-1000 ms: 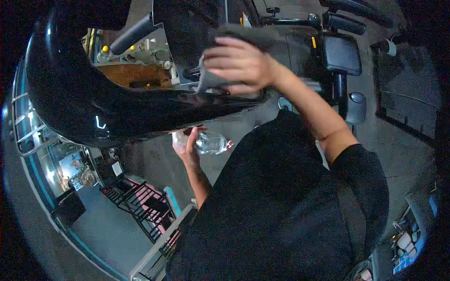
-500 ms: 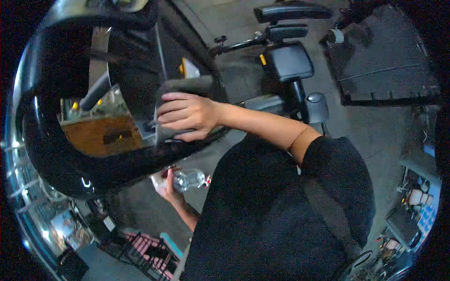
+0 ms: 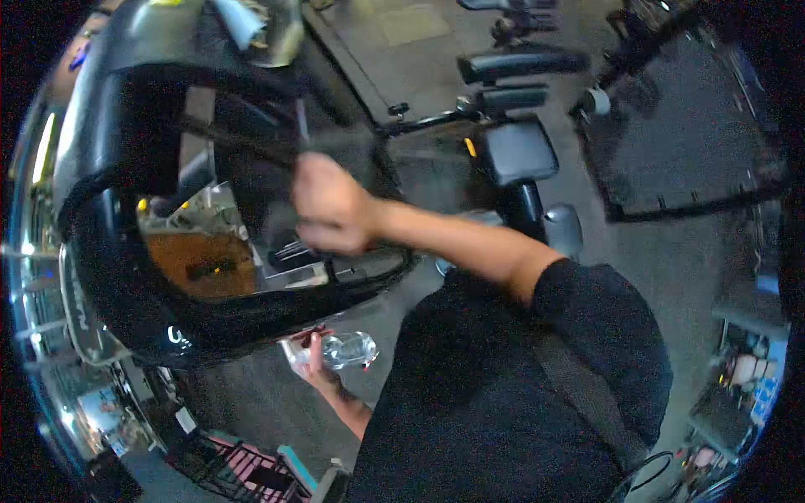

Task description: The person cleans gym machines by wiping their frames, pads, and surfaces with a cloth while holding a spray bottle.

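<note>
My right hand [image 3: 334, 205], blurred by motion, is closed in a fist over the black frame of an exercise machine's console [image 3: 197, 323]. A dark grey cloth [image 3: 277, 222] shows as a smear about its fingers; its edges are hard to make out. Lower down, beside the console's near edge, my left hand [image 3: 319, 365] is wrapped around a clear plastic bottle [image 3: 350, 348] lying sideways, with the thumb up along it. Something dark red and white shows at the bottle's end near the fingers.
A padded exercise bench [image 3: 520, 151] stands beyond my right arm. Farther right lies a dark, flat machine deck [image 3: 679, 142]. At lower left is a rack with pink and black parts [image 3: 251, 469]. Shelves with small goods [image 3: 746, 377] line the right edge.
My right hand has turned from spread fingers over the cloth to a tighter, blurred fist. The console and bottle sit slightly lower in view; my left hand keeps its hold.
</note>
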`<action>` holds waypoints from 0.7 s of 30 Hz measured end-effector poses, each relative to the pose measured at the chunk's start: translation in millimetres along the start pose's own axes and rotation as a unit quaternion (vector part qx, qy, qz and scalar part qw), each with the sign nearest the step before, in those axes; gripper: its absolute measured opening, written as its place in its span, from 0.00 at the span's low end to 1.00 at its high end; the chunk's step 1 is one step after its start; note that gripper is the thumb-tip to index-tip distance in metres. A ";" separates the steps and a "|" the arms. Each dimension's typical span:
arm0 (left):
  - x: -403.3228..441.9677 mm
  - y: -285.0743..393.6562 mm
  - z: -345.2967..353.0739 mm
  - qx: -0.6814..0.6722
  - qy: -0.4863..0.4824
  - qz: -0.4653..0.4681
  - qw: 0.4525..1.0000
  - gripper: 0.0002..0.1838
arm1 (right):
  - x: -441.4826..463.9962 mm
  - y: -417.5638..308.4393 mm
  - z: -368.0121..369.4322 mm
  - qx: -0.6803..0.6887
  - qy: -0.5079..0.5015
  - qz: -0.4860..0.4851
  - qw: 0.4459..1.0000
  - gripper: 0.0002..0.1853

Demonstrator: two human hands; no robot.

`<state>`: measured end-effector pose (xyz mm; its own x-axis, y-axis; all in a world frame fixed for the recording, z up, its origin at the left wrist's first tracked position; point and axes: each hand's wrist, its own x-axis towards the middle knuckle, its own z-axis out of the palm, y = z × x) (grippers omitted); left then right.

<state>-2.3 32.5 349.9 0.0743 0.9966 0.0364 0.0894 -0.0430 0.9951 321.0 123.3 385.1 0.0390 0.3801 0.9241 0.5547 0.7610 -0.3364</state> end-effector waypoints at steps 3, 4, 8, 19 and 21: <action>-3.2 12.6 13.0 -0.021 0.055 -0.019 0.998 0.24 | -8.1 -22.9 4.5 0.029 -0.031 -0.116 0.992 0.17; -5.8 12.6 13.8 -0.019 0.065 -0.016 0.998 0.24 | -5.9 -5.0 4.6 0.050 -0.068 -0.166 0.982 0.17; -11.6 23.3 18.8 -0.016 0.070 -0.012 0.997 0.23 | -0.4 60.6 -6.6 0.032 -0.053 -0.236 0.970 0.20; -27.2 22.6 11.9 -0.015 0.088 -0.085 0.992 0.18 | 10.6 54.7 8.8 0.111 0.144 0.258 0.949 0.39; -31.1 12.5 4.7 -0.028 0.079 -0.072 0.994 0.17 | -40.8 6.8 38.3 0.137 0.142 0.214 0.957 0.43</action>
<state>1.2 0.7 360.8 -0.0923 0.9910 -0.0972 0.0329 0.1006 0.9944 291.3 133.1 338.1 0.4588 0.5593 0.6904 0.1999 0.6922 -0.6935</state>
